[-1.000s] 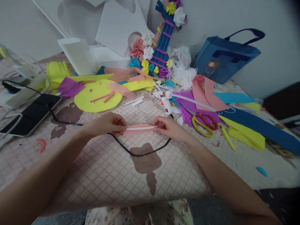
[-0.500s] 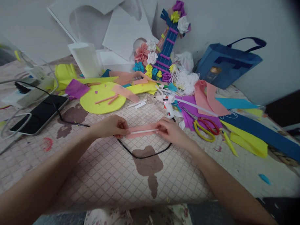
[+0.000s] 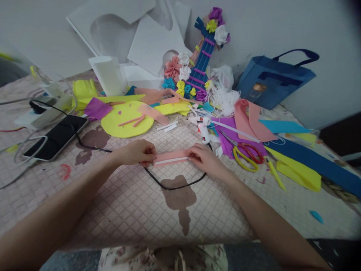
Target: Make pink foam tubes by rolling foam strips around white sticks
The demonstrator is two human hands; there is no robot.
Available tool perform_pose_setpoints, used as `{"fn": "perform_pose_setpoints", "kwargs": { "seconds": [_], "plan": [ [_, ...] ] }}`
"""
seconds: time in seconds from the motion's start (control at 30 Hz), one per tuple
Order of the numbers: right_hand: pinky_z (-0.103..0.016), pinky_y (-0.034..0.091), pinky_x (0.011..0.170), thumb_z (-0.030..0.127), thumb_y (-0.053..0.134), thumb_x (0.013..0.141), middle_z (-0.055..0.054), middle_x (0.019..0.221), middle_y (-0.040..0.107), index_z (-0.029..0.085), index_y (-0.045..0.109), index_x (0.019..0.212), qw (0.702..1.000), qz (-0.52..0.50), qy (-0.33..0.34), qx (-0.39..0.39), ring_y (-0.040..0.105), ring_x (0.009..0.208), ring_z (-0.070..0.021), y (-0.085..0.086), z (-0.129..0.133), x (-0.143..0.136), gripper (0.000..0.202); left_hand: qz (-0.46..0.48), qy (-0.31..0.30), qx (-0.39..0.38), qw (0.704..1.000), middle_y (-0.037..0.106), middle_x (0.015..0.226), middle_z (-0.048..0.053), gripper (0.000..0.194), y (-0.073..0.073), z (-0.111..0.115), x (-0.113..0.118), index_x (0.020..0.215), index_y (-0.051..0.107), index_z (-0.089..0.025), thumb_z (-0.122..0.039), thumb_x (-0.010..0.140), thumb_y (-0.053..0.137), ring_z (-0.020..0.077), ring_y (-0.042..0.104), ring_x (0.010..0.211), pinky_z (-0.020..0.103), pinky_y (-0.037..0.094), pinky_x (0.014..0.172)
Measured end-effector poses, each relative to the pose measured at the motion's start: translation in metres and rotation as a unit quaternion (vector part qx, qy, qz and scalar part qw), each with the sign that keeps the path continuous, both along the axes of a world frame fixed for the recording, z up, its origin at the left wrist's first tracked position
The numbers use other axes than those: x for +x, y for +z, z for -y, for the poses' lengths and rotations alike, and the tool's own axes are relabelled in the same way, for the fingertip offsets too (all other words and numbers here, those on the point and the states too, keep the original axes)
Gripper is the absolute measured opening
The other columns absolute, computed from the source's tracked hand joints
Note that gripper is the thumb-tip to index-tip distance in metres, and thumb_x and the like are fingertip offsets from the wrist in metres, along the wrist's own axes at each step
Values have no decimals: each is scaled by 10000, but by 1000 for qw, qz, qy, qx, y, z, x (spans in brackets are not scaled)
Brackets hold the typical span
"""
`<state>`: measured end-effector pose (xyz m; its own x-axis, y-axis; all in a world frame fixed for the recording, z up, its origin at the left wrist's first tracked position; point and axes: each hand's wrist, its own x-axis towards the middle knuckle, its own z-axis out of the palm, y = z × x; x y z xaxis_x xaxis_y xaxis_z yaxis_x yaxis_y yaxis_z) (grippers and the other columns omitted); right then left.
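Note:
A narrow pink paper strip (image 3: 174, 154) is stretched between my two hands over the tiled-pattern tablecloth. Along its lower part lies a thin white strip (image 3: 171, 161). My left hand (image 3: 140, 153) pinches the left end, and my right hand (image 3: 200, 156) pinches the right end. Just beyond my right hand rests a white glue gun (image 3: 203, 127). A black cable (image 3: 172, 188) curves across the cloth on the near side of both hands.
Scissors (image 3: 245, 155) and a yellow pen-like tool (image 3: 276, 174) lie right. A phone (image 3: 56, 139) and power strip (image 3: 40, 113) sit left. Behind are a yellow paper disc (image 3: 126, 123), a decorated paper guitar (image 3: 202, 63) and a blue bag (image 3: 274, 81).
The view has shifted slightly. The white strip now sits nearer the lower edge of the pink paper, with more pink showing above it. Both hands keep their pinch.

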<state>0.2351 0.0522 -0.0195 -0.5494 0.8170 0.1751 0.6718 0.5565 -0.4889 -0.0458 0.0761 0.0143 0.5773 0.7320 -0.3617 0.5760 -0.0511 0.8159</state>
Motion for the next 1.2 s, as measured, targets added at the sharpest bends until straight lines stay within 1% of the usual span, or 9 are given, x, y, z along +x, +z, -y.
{"fn": "perform_pose_setpoints", "kwargs": {
  "seconds": [0.27, 0.37, 0.5, 0.63, 0.87, 0.93, 1.07, 1.13, 1.2],
  "plan": [
    [-306, 416, 726, 181, 531, 829, -48, 879, 551, 192, 580, 878, 1000, 10, -7, 11, 537, 817, -187, -1, 0, 0, 71, -39, -20, 61, 997, 628, 558, 5, 209, 0, 2, -1, 711, 614, -152, -351, 758, 570, 111, 574, 505, 202, 421, 496],
    [-313, 418, 736, 179, 529, 829, -47, 879, 557, 195, 580, 867, 1000, 10, -3, 11, 542, 823, -189, -1, -1, 0, 66, -36, -24, 65, 997, 633, 550, 4, 206, -3, 1, -2, 711, 617, -154, -356, 743, 593, 109, 575, 498, 198, 413, 490],
    [-315, 424, 735, 186, 533, 830, -50, 880, 559, 196, 570, 858, 1000, 15, 0, 16, 551, 834, -198, -2, 0, 0, 47, -32, -11, 54, 998, 617, 514, -6, 145, -5, 0, 0, 668, 610, -159, -298, 688, 645, 108, 562, 471, 202, 403, 471],
    [-321, 428, 712, 202, 538, 832, -56, 887, 559, 199, 572, 869, 1000, 20, -3, 20, 552, 838, -210, -1, 2, -1, 51, -42, -11, 88, 995, 628, 526, -4, 113, -7, 0, 0, 687, 616, -151, -262, 690, 639, 105, 562, 465, 205, 393, 469],
    [-331, 438, 697, 194, 550, 817, -52, 876, 568, 210, 563, 885, 1000, 13, -5, 18, 559, 814, -212, -1, 0, -1, 71, -41, -10, 94, 995, 638, 572, 6, 125, -5, 3, -3, 727, 613, -146, -271, 722, 610, 109, 576, 501, 205, 399, 487],
    [-334, 440, 716, 191, 555, 812, -53, 891, 567, 209, 561, 890, 1000, 7, -2, 19, 559, 839, -215, -1, 0, 0, 81, -45, 9, 116, 992, 637, 595, 3, 119, -2, 4, -3, 756, 615, -151, -266, 736, 594, 112, 577, 521, 208, 406, 499],
    [-329, 440, 765, 192, 553, 824, -58, 940, 554, 205, 550, 910, 1000, 1, 13, 17, 553, 904, -214, 0, -1, 0, 88, -58, 105, 266, 956, 638, 704, 13, 89, 5, 8, 1, 768, 618, -156, -233, 728, 600, 118, 564, 601, 221, 416, 554],
    [-332, 441, 772, 197, 547, 830, -60, 946, 550, 207, 553, 922, 1000, 4, 18, 13, 554, 901, -212, 1, 0, 1, 93, -46, 100, 301, 947, 628, 718, 14, 64, 6, 12, 6, 760, 618, -156, -208, 740, 584, 116, 555, 611, 221, 416, 563],
    [-337, 443, 767, 200, 536, 835, -61, 947, 547, 209, 554, 926, 1000, 7, 18, 7, 554, 890, -212, 3, 0, 1, 94, -23, 70, 310, 948, 616, 727, 16, 54, 5, 19, 14, 748, 612, -156, -185, 758, 568, 115, 560, 629, 217, 421, 575]
  ]
}}
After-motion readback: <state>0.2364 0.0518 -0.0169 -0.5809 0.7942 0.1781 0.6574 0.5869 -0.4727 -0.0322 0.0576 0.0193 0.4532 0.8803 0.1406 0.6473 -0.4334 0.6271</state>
